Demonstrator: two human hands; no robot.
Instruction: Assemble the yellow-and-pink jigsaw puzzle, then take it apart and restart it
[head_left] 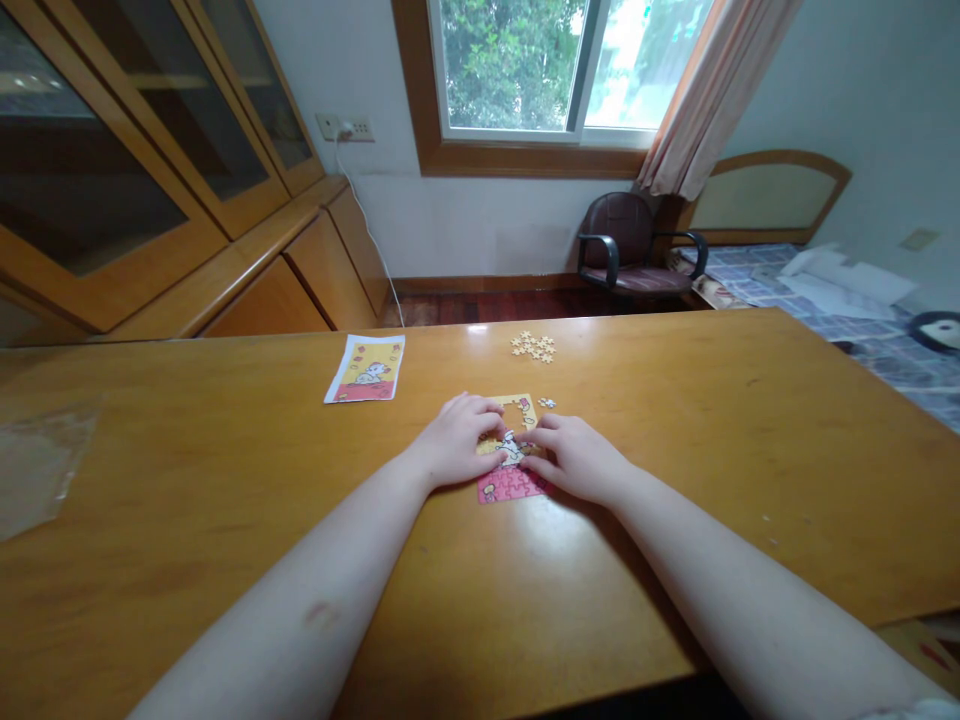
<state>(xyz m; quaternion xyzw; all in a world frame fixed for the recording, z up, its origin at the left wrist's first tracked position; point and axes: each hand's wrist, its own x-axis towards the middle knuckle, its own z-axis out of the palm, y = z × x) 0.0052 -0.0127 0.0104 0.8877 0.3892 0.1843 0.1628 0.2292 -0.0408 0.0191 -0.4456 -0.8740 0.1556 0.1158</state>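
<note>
Your left hand [466, 440] and right hand [577, 457] rest at either side of a partly assembled jigsaw puzzle [511, 487]; loose jigsaw pieces [534, 346] lie beyond them, and a printed picture sheet [366, 368] lies left of your left hand.

Head-worn view, facing forward, angled down

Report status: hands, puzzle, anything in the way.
Left hand, right hand both at puzzle. Puzzle partly assembled, gap near far edge. Hands hide some of it. Loose pieces beyond.
</note>
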